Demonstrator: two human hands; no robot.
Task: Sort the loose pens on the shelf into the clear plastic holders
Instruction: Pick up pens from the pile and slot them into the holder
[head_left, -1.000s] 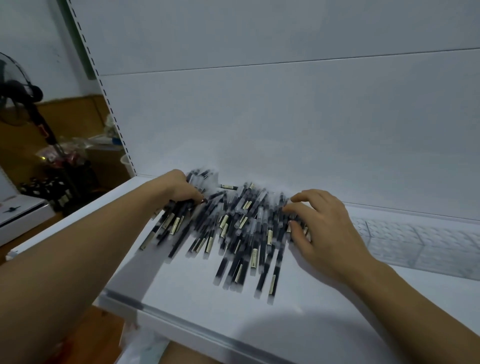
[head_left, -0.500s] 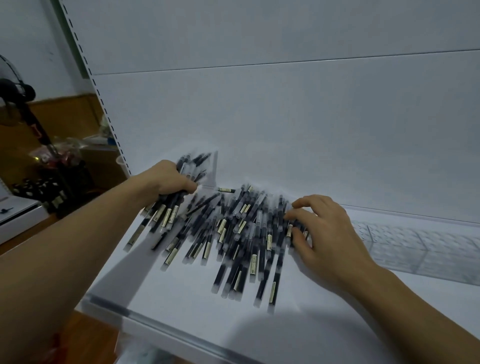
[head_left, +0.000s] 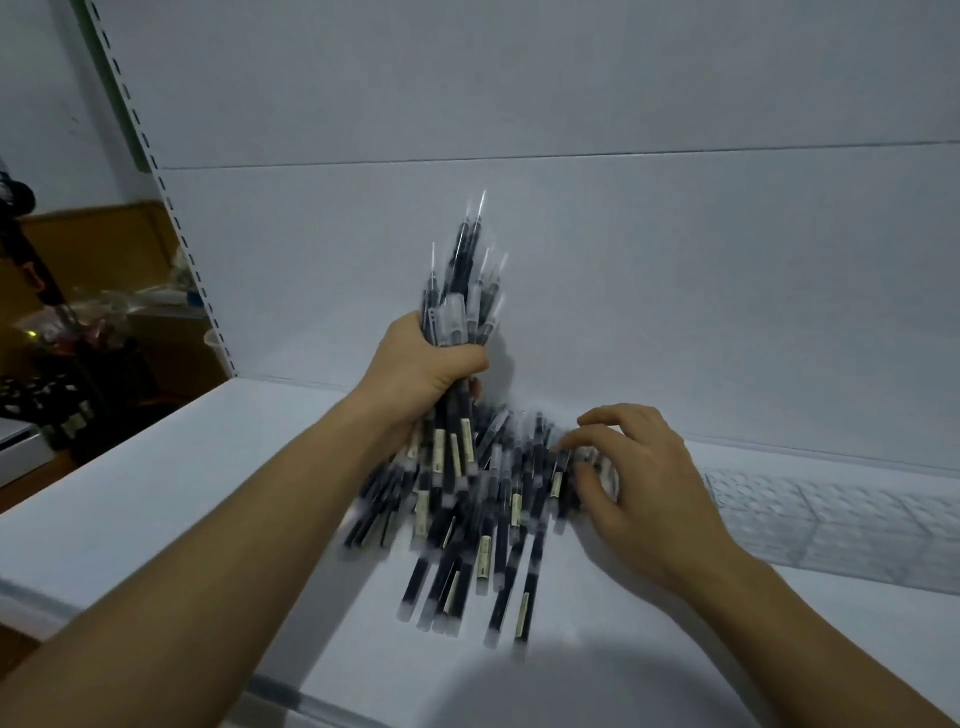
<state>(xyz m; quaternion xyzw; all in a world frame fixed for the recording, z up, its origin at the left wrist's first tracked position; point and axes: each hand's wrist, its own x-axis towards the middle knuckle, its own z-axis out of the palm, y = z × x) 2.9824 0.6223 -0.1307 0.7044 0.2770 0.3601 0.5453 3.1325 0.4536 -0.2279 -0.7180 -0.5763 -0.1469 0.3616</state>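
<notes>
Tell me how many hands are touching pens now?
2. The left hand grips an upright bundle of pens above the shelf; the right hand touches the loose pile lying on it. No other hand shows.

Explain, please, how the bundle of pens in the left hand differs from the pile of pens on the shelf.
The bundle stands upright, gripped in the left hand; the pile lies flat on the shelf. The bundle is packed tight; the pile is spread loose. Both are dark pens with pale labels.

Pens (head_left: 467, 519): dark navy barrels, cream labels, clear caps. Shelf (head_left: 156, 499): plain white. Holders (head_left: 831, 519), right: clear, grid-patterned.
</notes>
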